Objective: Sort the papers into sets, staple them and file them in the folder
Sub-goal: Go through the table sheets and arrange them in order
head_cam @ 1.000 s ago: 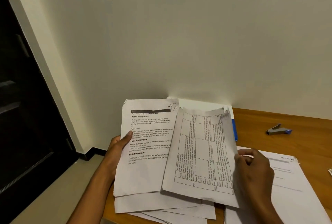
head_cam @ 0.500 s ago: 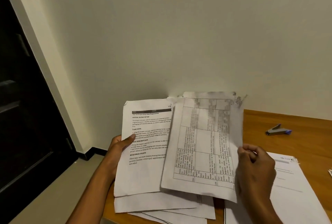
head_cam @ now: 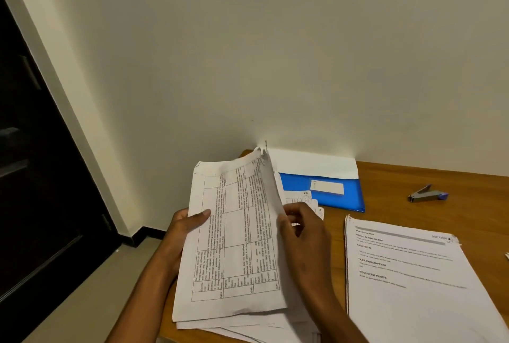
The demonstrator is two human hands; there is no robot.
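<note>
My left hand (head_cam: 185, 228) holds a sheaf of white papers (head_cam: 234, 243) by its left edge, thumb on top; the top sheet bears a printed table turned sideways. At the sheaf's right edge my right hand (head_cam: 301, 228) pinches some sheets, fingers curled. More loose sheets (head_cam: 248, 327) lie under the sheaf at the table's near edge. A blue folder (head_cam: 322, 191) with a white label lies against the wall, a white sheet sticking out behind it. To the right a second stack of printed papers (head_cam: 407, 273) rests flat. A grey and blue stapler (head_cam: 428, 194) lies further back.
The wooden table (head_cam: 413, 177) stands in a corner against a cream wall. Its left end is beside a dark door (head_cam: 33, 177) and tiled floor. A white scrap (head_cam: 506, 256) shows at the right edge of view.
The table sheet my right hand held up has swung left onto the sheaf, covering the text page. The blue folder behind is now uncovered. My right hand moved to the sheaf's right edge.
</note>
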